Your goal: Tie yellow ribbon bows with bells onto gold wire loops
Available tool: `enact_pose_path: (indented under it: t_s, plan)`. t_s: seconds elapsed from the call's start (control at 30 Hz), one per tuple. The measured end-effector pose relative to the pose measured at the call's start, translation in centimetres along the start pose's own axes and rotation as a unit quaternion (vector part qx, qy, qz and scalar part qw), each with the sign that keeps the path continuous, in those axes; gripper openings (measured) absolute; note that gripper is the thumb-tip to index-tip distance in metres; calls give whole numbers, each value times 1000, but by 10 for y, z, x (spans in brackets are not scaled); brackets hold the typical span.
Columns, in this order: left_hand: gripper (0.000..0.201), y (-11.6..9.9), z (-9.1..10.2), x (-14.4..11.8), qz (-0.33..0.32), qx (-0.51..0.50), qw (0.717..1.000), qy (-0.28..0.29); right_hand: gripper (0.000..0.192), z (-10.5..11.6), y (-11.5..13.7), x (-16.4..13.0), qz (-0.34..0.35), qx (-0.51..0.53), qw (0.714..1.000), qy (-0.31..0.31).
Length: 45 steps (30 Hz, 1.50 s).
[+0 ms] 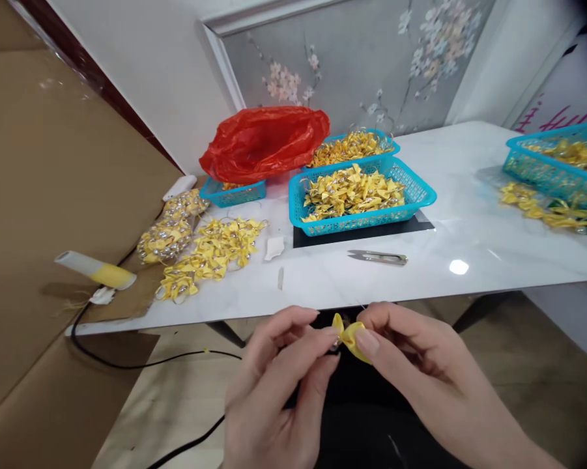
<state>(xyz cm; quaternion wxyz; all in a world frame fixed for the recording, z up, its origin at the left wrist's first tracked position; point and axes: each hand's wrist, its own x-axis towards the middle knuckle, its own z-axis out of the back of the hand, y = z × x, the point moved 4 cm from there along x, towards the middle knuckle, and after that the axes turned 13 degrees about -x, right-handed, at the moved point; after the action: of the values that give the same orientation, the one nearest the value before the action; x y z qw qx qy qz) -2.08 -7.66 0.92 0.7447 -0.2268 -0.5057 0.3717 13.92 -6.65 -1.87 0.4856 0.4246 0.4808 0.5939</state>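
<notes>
yellow bow (pixel 350 337) pinched between both hands below table edge (pixel 322 305).

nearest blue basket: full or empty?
Full. The blue basket on the white table is heaped with yellow bows up to about its rim.

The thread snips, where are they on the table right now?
In the head view, the thread snips lie flat on the white table, just in front of the nearest blue basket of yellow bows.
</notes>
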Motion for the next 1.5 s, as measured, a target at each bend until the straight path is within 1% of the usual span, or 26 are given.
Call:
enact_pose_path:
  t_s: [0.03, 0.1, 0.2, 0.27, 0.37, 0.47, 0.53, 0.6, 0.67, 0.73, 0.77, 0.8, 0.87, 0.97, 1.1, 1.17, 1.27, 1.37, 1.43, 1.5]
  plan:
    - [40, -1, -1, 2, -20, 18, 1000, 14, 30, 0, 1, 0, 2, 1, 1000, 0]
    - [34, -1, -3, 4, -32, 30, 999, 28, 30, -1, 1, -1, 9, -2, 1000, -3]
    - [28, -2, -5, 6, -37, 42, 998, 22, 28, -1, 2, -2, 32, -37, 999, -18]
    - [29, -4, -5, 4, -36, 40, 998, 13, 24, 0, 3, -4, 70, -63, 994, -47]
    - [27, -10, -4, -2, -13, -10, 1000, -15, 17, 2, 5, -6, 139, -75, 984, -84]
    - [18, -10, 1, -7, 30, -99, 993, -58, 16, 4, 6, -7, 165, -62, 981, -86]
    - [14, -4, 5, -7, 80, -159, 981, -82, 16, 5, 4, -8, 158, -48, 983, -76]
    - [17, 6, 6, -6, 150, -230, 957, -90, 16, 5, 4, -8, 156, -34, 985, -66]
    - [20, 14, 3, -3, 217, -309, 923, -70, 15, 6, 6, -8, 164, -23, 984, -66]
    - [21, 16, -3, 0, 253, -369, 894, -27, 15, 6, 9, -7, 176, -20, 982, -70]
    - [20, 15, -5, 1, 262, -385, 885, -9, 15, 6, 9, -7, 178, -21, 981, -69]
    - [20, 15, -7, 2, 266, -391, 881, 2, 15, 6, 10, -7, 176, -24, 982, -63]
    - [18, 14, -8, 4, 269, -385, 883, 9, 16, 5, 8, -6, 161, -28, 986, -43]
    - [15, 14, -9, 6, 272, -380, 884, 20, 20, 2, 3, -6, 117, -8, 993, -14]
    - [18, 15, -9, 7, 265, -394, 878, 56, 24, 0, -3, -5, 70, 27, 997, -12]
    - [18, 14, -9, 7, 264, -401, 875, 65, 24, -1, -3, -4, 66, 33, 997, -5]
    - [14, 14, -8, 8, 279, -427, 857, 65, 25, -1, -1, -2, 72, 36, 997, 1]
    - [10, 16, -9, 10, 292, -440, 846, 70, 26, -1, -1, -2, 70, 30, 997, 3]
    - [16, 17, -9, 11, 288, -454, 840, 69, 28, -2, -2, -3, 63, 25, 998, 17]
    - [28, 19, -7, 12, 278, -468, 836, 67, 29, -3, -3, -4, 57, 20, 998, 30]
